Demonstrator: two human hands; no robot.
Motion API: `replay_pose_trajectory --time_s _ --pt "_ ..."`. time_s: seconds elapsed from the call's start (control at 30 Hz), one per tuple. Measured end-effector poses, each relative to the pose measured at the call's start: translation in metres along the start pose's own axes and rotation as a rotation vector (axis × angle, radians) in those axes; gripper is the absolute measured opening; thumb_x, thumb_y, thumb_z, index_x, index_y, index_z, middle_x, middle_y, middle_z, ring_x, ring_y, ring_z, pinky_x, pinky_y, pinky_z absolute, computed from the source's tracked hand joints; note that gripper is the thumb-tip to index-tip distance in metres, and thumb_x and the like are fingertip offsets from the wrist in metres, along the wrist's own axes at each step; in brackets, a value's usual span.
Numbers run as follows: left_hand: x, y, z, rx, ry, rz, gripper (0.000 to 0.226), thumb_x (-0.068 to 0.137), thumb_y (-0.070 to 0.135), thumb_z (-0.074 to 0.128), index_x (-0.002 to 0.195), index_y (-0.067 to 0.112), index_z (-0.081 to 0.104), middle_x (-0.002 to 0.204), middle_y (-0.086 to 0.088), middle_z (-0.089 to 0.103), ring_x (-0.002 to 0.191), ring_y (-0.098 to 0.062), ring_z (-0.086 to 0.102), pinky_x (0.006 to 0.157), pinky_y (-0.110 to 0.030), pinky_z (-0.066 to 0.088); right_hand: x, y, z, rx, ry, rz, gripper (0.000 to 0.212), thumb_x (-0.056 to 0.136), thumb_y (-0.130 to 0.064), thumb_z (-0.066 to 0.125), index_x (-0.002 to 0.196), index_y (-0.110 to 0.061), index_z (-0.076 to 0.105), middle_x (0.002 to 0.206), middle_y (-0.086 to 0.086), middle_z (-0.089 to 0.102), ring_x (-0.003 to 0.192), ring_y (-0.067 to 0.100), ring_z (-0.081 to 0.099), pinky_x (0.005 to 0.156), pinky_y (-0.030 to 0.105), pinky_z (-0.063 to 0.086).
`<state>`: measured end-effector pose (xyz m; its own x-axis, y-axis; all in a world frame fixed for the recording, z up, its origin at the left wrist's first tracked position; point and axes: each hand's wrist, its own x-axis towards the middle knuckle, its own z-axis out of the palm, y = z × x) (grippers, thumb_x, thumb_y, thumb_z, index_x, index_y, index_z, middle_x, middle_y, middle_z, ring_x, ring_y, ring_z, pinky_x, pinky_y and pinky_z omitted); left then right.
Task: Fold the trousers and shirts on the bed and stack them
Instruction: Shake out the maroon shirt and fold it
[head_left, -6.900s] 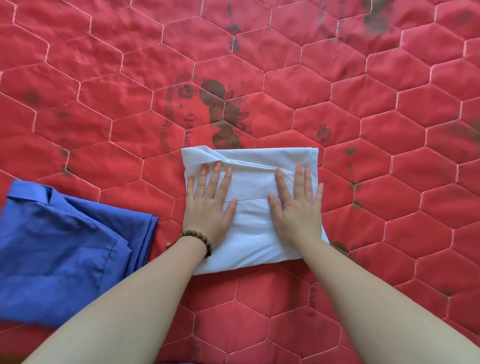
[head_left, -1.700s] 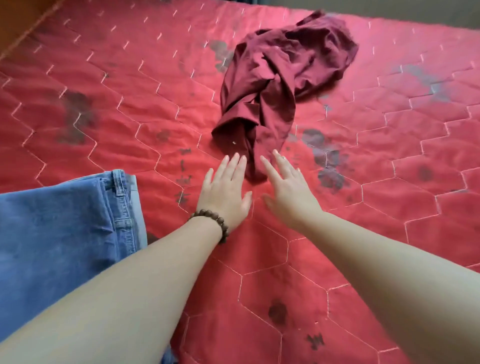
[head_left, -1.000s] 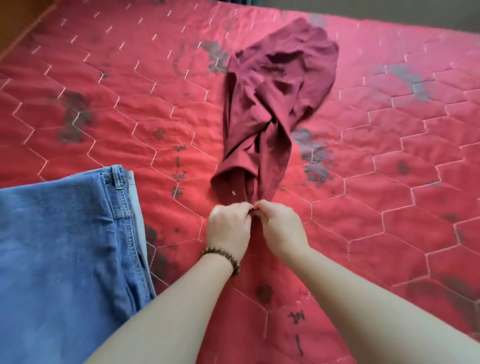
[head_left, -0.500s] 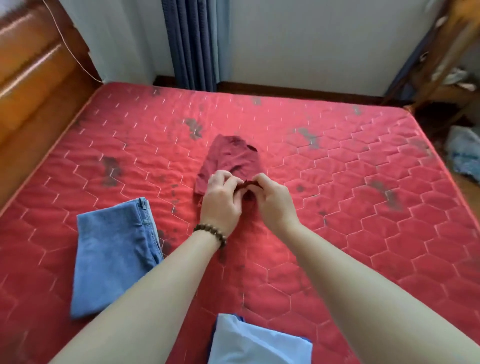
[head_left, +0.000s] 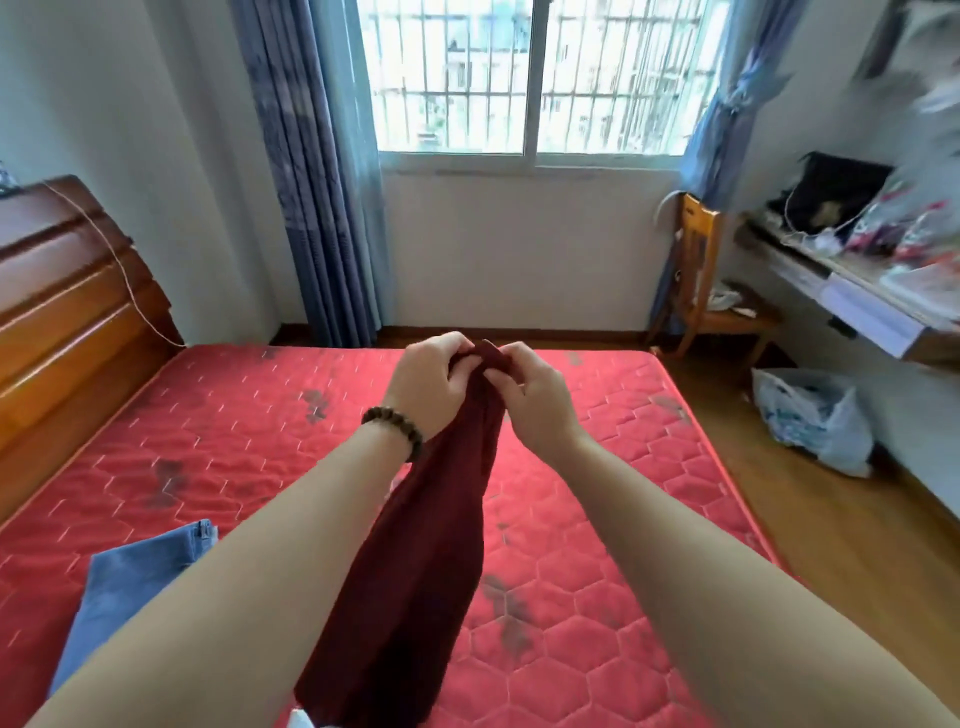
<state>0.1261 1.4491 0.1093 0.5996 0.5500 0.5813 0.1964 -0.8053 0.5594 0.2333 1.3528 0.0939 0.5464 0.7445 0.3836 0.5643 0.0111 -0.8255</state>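
Note:
A dark red garment (head_left: 415, 561) hangs bunched in the air above the red quilted bed (head_left: 597, 571). My left hand (head_left: 426, 384), with a bead bracelet on its wrist, grips the garment's top edge. My right hand (head_left: 530, 395) pinches the same edge right beside it. The cloth drops down between my forearms to the bottom of the view. Folded blue jeans (head_left: 124, 587) lie on the bed at the lower left, partly behind my left arm. A sliver of pale cloth (head_left: 301, 719) shows at the bottom edge.
A wooden headboard (head_left: 67, 312) runs along the bed's left side. A window with blue curtains (head_left: 311, 171) faces me. To the right stand a wooden chair (head_left: 706, 280), a cluttered desk (head_left: 857, 291) and a plastic bag (head_left: 810, 421) on the floor.
Both hands have lifted the dark red garment off the bed into the air, and my head has tipped up so the window and room show.

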Motion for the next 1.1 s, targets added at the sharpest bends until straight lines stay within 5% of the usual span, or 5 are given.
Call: replay_pose_trajectory --time_s 0.23,0.43,0.57,0.8,1.1 --pt "0.021 0.097 -0.003 -0.181 -0.051 -0.098 0.025 0.094 0.028 0.056 0.084 0.011 0.070 0.072 -0.004 0.067 0.067 -0.012 0.059 0.067 -0.030 0.048 0.010 -0.028 -0.103 0.084 -0.062 -0.067 0.008 0.086 -0.003 0.059 0.089 -0.007 0.066 0.082 0.011 0.068 0.075 0.020 0.058 0.073 0.030 0.046" --pt "0.038 0.130 -0.032 -0.421 -0.304 -0.146 0.038 0.096 -0.003 0.047 0.121 0.023 0.061 0.116 -0.009 0.060 0.102 -0.011 0.059 0.080 -0.016 0.052 0.005 -0.044 -0.140 0.443 -0.261 0.041 0.021 0.092 -0.001 0.055 0.089 -0.017 0.068 0.083 0.006 0.067 0.078 0.018 0.061 0.076 0.032 0.050" --pt "0.043 0.158 -0.032 -0.507 -0.554 -0.056 0.035 0.091 0.000 0.059 0.120 0.018 0.063 0.119 -0.011 0.060 0.092 -0.016 0.062 0.084 -0.030 0.056 0.002 -0.056 -0.164 0.661 -0.343 0.090 0.023 0.092 0.002 0.054 0.092 -0.013 0.072 0.081 0.002 0.071 0.076 0.014 0.067 0.069 0.025 0.054" --pt "0.065 0.187 -0.026 -0.352 -0.377 0.151 0.017 0.078 -0.002 0.072 0.094 0.003 0.071 0.111 -0.004 0.063 0.096 0.002 0.058 0.089 -0.011 0.043 0.005 -0.072 -0.202 0.539 -0.403 0.137 0.020 0.075 -0.034 0.075 0.088 -0.019 0.073 0.073 0.006 0.067 0.065 0.020 0.061 0.060 0.031 0.049" --pt "0.097 0.190 -0.030 -0.224 -0.139 0.055 0.013 0.080 0.009 0.073 0.074 0.010 0.061 0.075 -0.006 0.064 0.070 -0.014 0.056 0.072 -0.033 0.050 0.012 -0.084 -0.204 0.225 -0.080 0.016 0.026 0.089 -0.029 0.066 0.103 -0.007 0.067 0.096 0.016 0.071 0.087 0.028 0.067 0.083 0.041 0.054"
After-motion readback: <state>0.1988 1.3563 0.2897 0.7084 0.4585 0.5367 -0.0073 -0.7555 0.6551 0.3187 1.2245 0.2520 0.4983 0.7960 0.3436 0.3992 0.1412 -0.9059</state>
